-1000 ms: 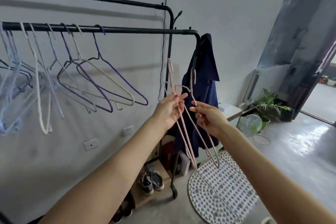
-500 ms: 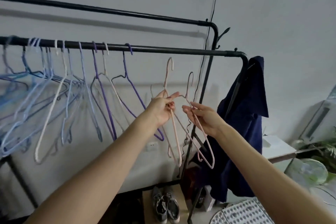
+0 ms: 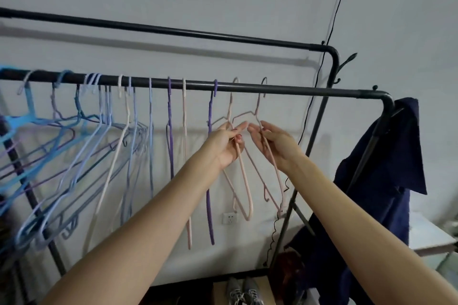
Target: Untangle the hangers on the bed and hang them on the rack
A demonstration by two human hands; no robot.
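Both pink hangers have risen since the earlier frame; hooks now over the near rail (image 3: 297, 90). Left hand (image 3: 226, 145) pinches the left pink hanger (image 3: 244, 181); right hand (image 3: 275, 142) grips the right pink hanger (image 3: 273, 168). Blue and purple hangers (image 3: 106, 131) hang left.

Raised from chest height up to the front rail (image 3: 297, 90), with both pink hangers (image 3: 244, 176) now hooked over it beside the purple hanger (image 3: 210, 181). Left hand (image 3: 226, 145) and right hand (image 3: 275, 142) gripping one each, below the necks.
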